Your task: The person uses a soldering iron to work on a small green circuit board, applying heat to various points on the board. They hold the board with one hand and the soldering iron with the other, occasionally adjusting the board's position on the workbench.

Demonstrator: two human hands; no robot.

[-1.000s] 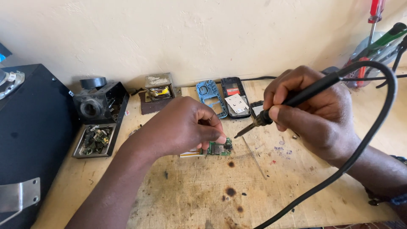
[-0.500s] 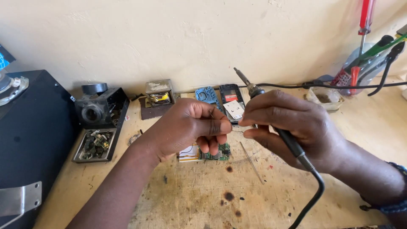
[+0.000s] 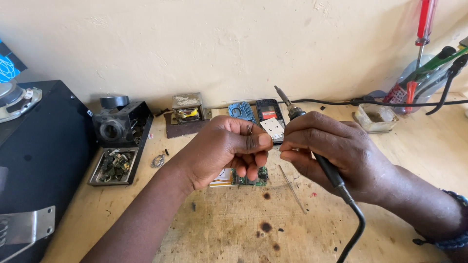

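While the left hand (image 3: pixel 229 148) pinches a tiny part steady above the circuit board (image 3: pixel 248 176), the right hand (image 3: pixel 336 153) at three o'clock grips the soldering iron (image 3: pixel 312 146), tip angled clear toward eleven

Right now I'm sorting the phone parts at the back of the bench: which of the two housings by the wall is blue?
The blue plastic phone frame, left of the black phone housing holding red and white parts.
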